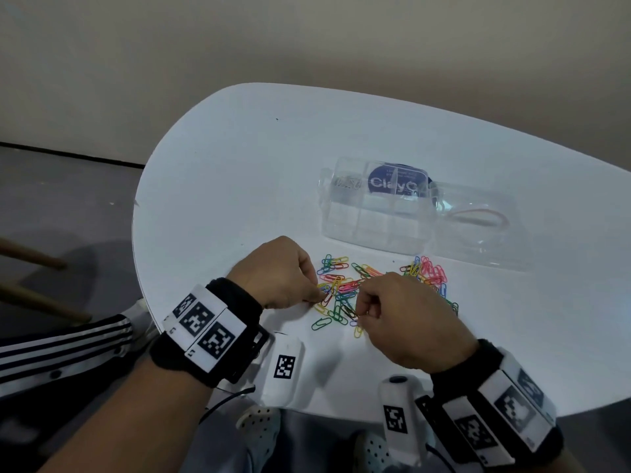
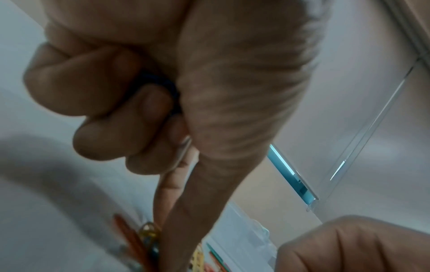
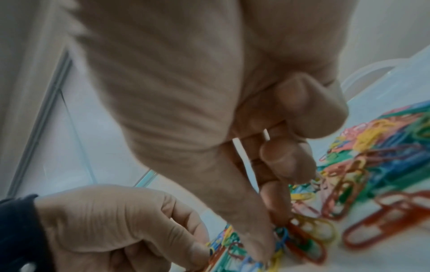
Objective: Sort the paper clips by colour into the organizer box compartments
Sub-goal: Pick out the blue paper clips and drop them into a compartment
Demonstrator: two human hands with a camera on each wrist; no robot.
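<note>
Several coloured paper clips (image 1: 382,285) lie in a loose pile on the white table (image 1: 239,199). My left hand (image 1: 319,296) is at the pile's left edge, thumb and forefinger pinching clips there. In the left wrist view, the other curled fingers of my left hand (image 2: 163,239) hold something dark blue (image 2: 160,81) against the palm. My right hand (image 1: 358,314) pinches a clip at the pile's near side; in the right wrist view my right hand (image 3: 274,226) has thumb and forefinger closed among blue and red clips. The clear organizer box (image 1: 375,216) stands behind the pile with its lid raised.
A second clear plastic container (image 1: 485,233) with a red rubber band (image 1: 478,216) in it lies right of the box. The table's rounded edge runs close on the left and near me. A striped trouser leg (image 1: 68,346) and floor show at the left.
</note>
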